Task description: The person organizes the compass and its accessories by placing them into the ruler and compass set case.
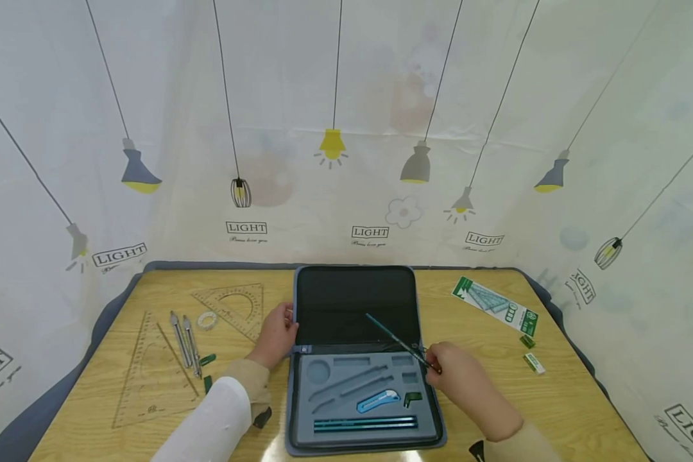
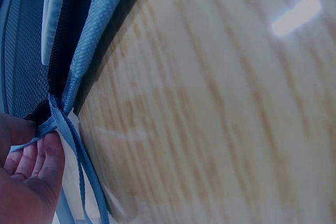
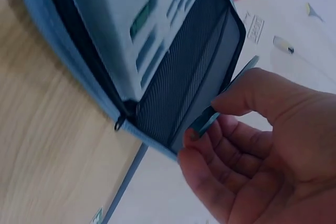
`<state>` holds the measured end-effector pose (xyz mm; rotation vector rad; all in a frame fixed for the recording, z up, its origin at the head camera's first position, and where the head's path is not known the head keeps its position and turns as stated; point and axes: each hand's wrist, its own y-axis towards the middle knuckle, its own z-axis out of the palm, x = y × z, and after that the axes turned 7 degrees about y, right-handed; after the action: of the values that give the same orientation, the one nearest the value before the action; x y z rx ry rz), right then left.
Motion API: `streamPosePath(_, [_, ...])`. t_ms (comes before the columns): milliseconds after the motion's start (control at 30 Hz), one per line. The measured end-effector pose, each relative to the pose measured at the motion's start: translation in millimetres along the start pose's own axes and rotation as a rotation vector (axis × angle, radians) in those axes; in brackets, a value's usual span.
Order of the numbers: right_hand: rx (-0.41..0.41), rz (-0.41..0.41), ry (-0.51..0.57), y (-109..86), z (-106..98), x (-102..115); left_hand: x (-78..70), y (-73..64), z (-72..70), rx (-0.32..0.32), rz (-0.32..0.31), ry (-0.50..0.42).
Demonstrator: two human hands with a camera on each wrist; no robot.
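A blue zip case [image 1: 289,417] lies unfolded on the table, its dark mesh lid [image 1: 341,301] towards the back. My left hand [image 1: 276,335] pinches the case's edge at the left hinge; in the left wrist view thumb and fingers close round the blue trim [image 2: 48,125]. With thumb and fingers, my right hand [image 1: 455,369] grips a dark teal pencil [image 1: 394,336] near one end, slanted over the lid. In the grey foam insert [image 1: 352,367] lie several teal pencils [image 1: 365,424], a blue utility knife [image 1: 378,401] and a small dark green piece [image 1: 412,399]. Other slots show bare.
To the left lie two clear set squares [image 1: 150,375], metal compasses [image 1: 186,343], a pale ring [image 1: 206,320] and small green pieces [image 1: 207,359]. At right are a ruler packet [image 1: 495,305], a green sharpener [image 1: 527,341] and an eraser [image 1: 534,363]. A printed curtain surrounds the table.
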<state>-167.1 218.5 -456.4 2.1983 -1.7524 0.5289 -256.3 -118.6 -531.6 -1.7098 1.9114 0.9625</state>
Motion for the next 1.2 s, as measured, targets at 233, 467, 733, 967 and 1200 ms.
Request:
streamPosePath(233, [0.102,-0.251,-0.018,-3.5,19,18,1.1,0.3,-0.1,0.008,-0.012,-0.001])
streamPosePath(467, [0.184,-0.475,-0.008,-12.9,36,31,1.0,0.3,-0.9,0.025,-0.033,0.011])
streamPosePath(733, [0.329,-0.516,-0.025,-23.1,42,42,2.2,0.9,0.6,0.014,-0.006,0.006])
streamPosePath(967, [0.415,-0.417,0.051,-25.6,44,42,2.6,0.6,0.7,0.016,-0.019,0.005])
streamPosePath(1200, [0.475,-0.342,0.031,-27.5,42,39,1.4,-0.7,0.8,0.0,-0.004,-0.005])
